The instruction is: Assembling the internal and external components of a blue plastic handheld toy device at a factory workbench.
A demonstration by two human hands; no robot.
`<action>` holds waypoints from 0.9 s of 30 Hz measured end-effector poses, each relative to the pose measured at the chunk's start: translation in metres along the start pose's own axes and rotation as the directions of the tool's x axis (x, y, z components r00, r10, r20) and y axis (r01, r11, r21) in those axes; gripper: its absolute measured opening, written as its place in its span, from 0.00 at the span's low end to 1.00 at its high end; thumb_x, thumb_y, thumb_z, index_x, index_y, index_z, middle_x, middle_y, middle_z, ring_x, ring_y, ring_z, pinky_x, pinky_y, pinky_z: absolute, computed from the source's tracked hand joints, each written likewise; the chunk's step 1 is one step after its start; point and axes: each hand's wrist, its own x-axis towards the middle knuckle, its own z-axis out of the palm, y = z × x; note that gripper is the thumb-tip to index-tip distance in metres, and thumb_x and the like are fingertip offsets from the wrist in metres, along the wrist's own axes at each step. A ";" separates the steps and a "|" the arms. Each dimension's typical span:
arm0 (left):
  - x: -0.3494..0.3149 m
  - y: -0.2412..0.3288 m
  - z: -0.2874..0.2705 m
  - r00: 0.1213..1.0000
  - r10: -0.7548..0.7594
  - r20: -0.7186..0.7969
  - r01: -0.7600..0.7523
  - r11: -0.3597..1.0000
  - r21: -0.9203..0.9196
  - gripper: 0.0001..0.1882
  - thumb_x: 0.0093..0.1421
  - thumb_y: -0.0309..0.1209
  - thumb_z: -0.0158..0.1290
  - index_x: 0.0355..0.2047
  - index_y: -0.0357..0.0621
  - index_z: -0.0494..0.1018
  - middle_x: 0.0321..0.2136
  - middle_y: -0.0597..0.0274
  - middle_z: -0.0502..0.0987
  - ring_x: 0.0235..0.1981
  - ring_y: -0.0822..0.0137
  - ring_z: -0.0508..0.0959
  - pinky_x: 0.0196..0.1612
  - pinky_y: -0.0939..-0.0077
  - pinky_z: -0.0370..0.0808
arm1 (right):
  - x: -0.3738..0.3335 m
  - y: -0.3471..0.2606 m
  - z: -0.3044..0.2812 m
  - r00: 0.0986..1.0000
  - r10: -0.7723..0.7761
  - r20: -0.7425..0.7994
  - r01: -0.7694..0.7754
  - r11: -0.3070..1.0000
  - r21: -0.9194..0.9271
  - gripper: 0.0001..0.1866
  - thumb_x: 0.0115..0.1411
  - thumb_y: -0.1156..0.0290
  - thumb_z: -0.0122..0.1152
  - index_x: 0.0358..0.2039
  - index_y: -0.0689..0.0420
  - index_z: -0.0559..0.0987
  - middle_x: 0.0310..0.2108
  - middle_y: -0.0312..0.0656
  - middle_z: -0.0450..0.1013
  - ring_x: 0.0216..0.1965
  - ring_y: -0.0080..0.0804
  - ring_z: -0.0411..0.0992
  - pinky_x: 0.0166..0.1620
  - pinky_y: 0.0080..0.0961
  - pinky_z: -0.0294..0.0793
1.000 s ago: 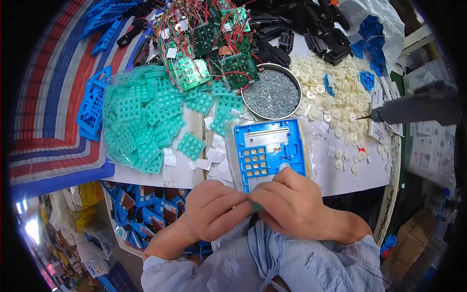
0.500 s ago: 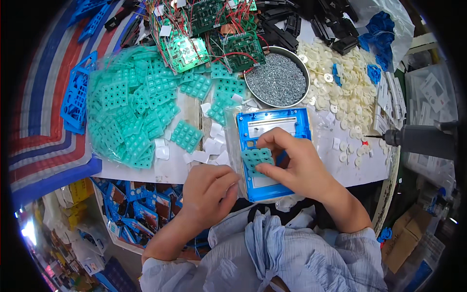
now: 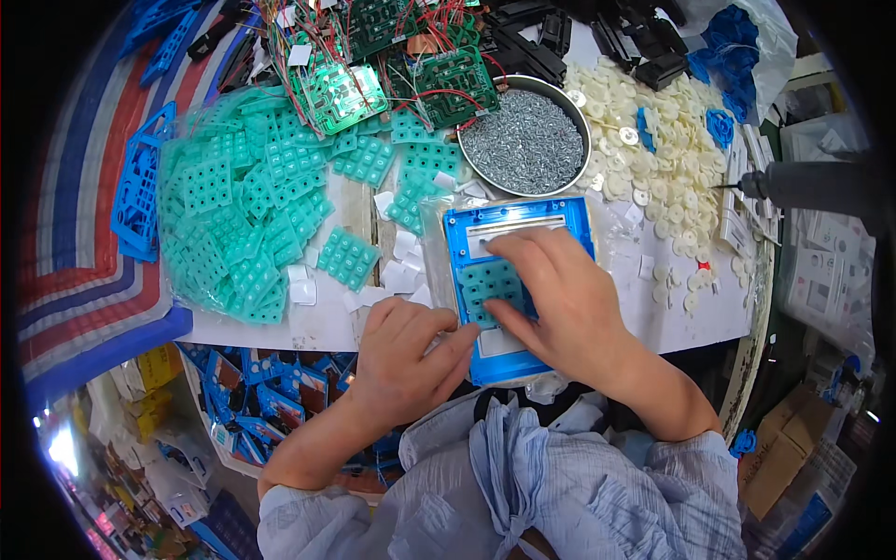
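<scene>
A blue plastic casing [image 3: 574, 219] lies in front of me on a clear plastic bag, its inner side up. A teal rubber keypad [image 3: 487, 285] rests flat in its middle. My right hand [image 3: 565, 289] reaches over from the right, with thumb and forefinger on opposite edges of the keypad. My left hand [image 3: 406, 350] is closed at the casing's left edge, fingers curled and pressed together. Its forefinger tip meets the keypad's lower left corner; whether it pinches anything is hidden.
Teal keypads [image 3: 229, 201] are heaped at left, beside green circuit boards [image 3: 345, 98] with red wires. A round tin of screws [image 3: 523, 140] stands beyond the casing. Cream discs [image 3: 667, 177] spread at right, near a hanging dark electric screwdriver [image 3: 803, 185]. Blue casings [image 3: 271, 397] fill a lower bin.
The keypad, tilted in my right hand before, now lies flat inside the casing. My left hand has moved slightly right, its forefinger now at the keypad's corner.
</scene>
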 end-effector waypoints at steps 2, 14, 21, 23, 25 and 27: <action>-0.001 -0.001 0.000 1.000 -0.002 0.014 0.002 1.000 0.019 0.16 0.48 0.29 0.64 0.40 0.46 0.79 0.35 0.65 0.73 0.34 0.63 0.73 0.41 0.61 0.68 | -0.003 0.002 -0.008 0.998 -0.064 -0.009 0.064 0.998 -0.004 0.29 0.49 0.72 0.70 0.53 0.58 0.73 0.48 0.46 0.73 0.47 0.46 0.73 0.45 0.35 0.76; 0.007 -0.008 -0.008 0.989 0.124 0.078 -0.125 0.992 0.012 0.22 0.44 0.27 0.65 0.42 0.47 0.77 0.42 0.60 0.75 0.41 0.57 0.75 0.46 0.55 0.71 | -0.034 0.003 -0.011 0.855 -0.128 0.503 0.227 0.964 -0.140 0.51 0.49 0.39 0.67 0.68 0.55 0.64 0.71 0.46 0.55 0.74 0.43 0.47 0.70 0.60 0.43; 0.025 -0.017 -0.026 0.992 0.087 0.086 -0.086 0.996 -0.018 0.19 0.47 0.28 0.64 0.42 0.47 0.78 0.41 0.59 0.75 0.41 0.54 0.76 0.45 0.54 0.72 | -0.031 0.000 -0.016 0.823 -0.104 0.559 0.236 0.957 -0.169 0.53 0.48 0.38 0.67 0.69 0.54 0.63 0.73 0.47 0.52 0.75 0.43 0.44 0.68 0.69 0.41; 0.044 -0.032 -0.027 1.000 0.015 -0.003 -0.014 0.999 0.035 0.15 0.51 0.29 0.62 0.40 0.45 0.77 0.39 0.57 0.77 0.40 0.53 0.77 0.44 0.56 0.73 | -0.035 0.000 -0.012 0.851 -0.101 0.516 0.211 0.965 -0.158 0.52 0.49 0.38 0.67 0.68 0.54 0.63 0.73 0.47 0.52 0.75 0.44 0.44 0.67 0.71 0.41; 0.074 -0.056 -0.023 0.987 -0.108 -0.115 0.118 0.990 0.080 0.10 0.54 0.31 0.61 0.37 0.44 0.77 0.35 0.56 0.77 0.39 0.51 0.78 0.41 0.57 0.74 | -0.037 -0.004 -0.013 0.890 -0.128 0.438 0.205 0.969 -0.134 0.49 0.50 0.40 0.67 0.66 0.55 0.65 0.71 0.48 0.54 0.74 0.45 0.47 0.66 0.70 0.44; 0.111 -0.077 -0.024 0.964 -0.216 -0.156 0.235 0.965 0.115 0.09 0.55 0.33 0.61 0.34 0.43 0.75 0.33 0.55 0.77 0.35 0.51 0.78 0.37 0.58 0.75 | -0.034 -0.008 -0.020 0.927 -0.188 0.324 0.232 0.967 -0.102 0.44 0.51 0.43 0.68 0.63 0.56 0.69 0.69 0.49 0.59 0.71 0.47 0.53 0.65 0.67 0.50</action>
